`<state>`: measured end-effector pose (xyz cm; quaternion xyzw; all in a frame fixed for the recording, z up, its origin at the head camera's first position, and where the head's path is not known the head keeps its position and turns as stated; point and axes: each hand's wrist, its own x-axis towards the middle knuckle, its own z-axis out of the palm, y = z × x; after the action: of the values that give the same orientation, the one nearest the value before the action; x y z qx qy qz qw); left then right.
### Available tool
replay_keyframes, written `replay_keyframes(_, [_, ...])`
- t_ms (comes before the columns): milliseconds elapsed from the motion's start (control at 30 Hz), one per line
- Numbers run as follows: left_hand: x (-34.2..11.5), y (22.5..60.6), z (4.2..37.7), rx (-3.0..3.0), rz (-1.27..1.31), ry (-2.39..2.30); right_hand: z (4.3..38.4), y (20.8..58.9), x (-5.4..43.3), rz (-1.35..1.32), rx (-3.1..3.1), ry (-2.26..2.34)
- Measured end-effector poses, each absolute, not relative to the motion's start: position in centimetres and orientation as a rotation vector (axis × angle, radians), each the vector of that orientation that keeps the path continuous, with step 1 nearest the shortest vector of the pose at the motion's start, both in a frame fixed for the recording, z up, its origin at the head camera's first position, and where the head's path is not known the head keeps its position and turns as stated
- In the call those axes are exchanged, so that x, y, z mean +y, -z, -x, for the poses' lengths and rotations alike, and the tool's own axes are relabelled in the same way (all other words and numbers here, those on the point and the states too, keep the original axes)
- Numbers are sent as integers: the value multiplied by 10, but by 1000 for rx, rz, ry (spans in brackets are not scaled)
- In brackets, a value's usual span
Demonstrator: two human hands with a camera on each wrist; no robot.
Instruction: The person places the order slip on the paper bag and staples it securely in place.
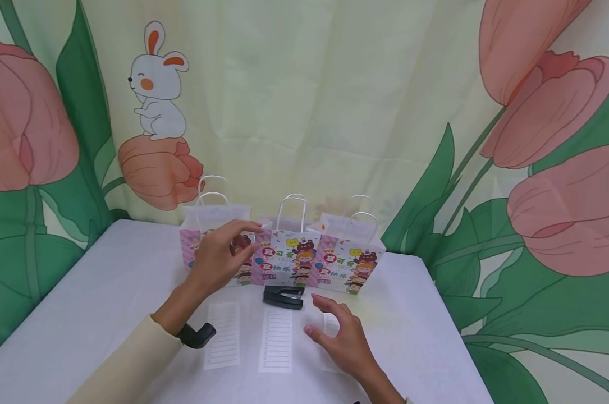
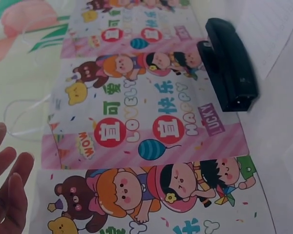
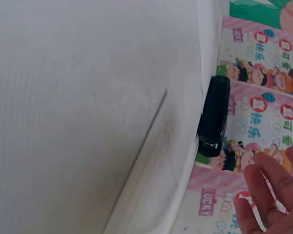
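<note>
My left hand is raised in front of the left paper gift bag, thumb and fingers apart with nothing between them. In the left wrist view its fingers show beside the printed bags, near a white handle. The middle bag stands just right of that hand, and the right bag stands next to it. A black stapler lies before the middle bag. My right hand hovers over the right paper slip, its fingers spread and loosely bent, holding nothing; it partly hides that slip.
Two more lined paper slips, a left one and a middle one, lie on the white tablecloth. Behind the bags hangs a curtain with tulips and a rabbit. A black strap mount juts from my left wrist.
</note>
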<state>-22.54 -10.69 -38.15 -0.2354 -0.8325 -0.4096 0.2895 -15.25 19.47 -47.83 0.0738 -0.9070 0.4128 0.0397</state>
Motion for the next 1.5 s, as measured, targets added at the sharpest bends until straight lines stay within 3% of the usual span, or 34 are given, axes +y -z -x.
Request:
replay_keyframes(700, [-91,383,252,-2292,655,1206,157,493,168,-499,-2919,-1334])
replay_keyframes(1500, [-82,383,252,-2295,673,1198,168,500,150,-381,-3088,-1011])
